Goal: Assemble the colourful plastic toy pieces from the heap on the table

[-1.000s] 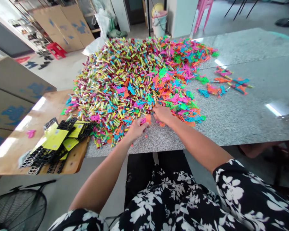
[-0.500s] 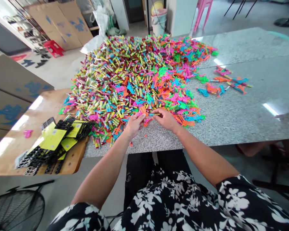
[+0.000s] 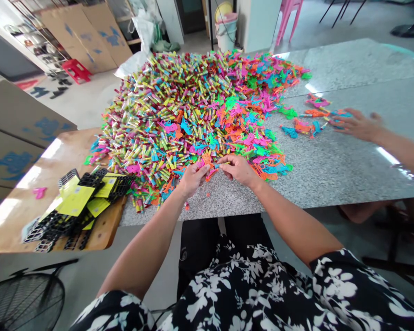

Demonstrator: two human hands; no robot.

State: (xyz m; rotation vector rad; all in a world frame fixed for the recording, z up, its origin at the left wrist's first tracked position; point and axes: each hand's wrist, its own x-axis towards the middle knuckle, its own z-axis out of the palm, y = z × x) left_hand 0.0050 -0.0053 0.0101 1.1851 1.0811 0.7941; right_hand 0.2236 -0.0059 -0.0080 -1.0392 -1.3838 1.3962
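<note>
My left hand [image 3: 194,177] pinches an orange plastic toy gun [image 3: 206,159] at the front edge of the heap. Close beside it, my right hand [image 3: 239,169] has thumb and forefinger closed on a small blue-and-yellow tube [image 3: 218,166], its end up against the toy gun. Whether the two pieces are joined I cannot tell. Behind both hands rises a big heap of small printed tubes [image 3: 172,87]. Pink, green, blue and orange toy guns [image 3: 258,147] lie along the heap's right side.
Another person's hand [image 3: 359,125] reaches in from the right over several toy guns with tubes [image 3: 305,126] on the granite table [image 3: 331,170]. Black plastic racks with yellow cards [image 3: 76,200] lie on the wooden table [image 3: 7,230] at left. A fan [image 3: 27,299] stands below.
Another person's hand has come in from the right onto the separate toy guns. My right hand has brought the tube slightly nearer the orange toy gun; my left hand has hardly moved.
</note>
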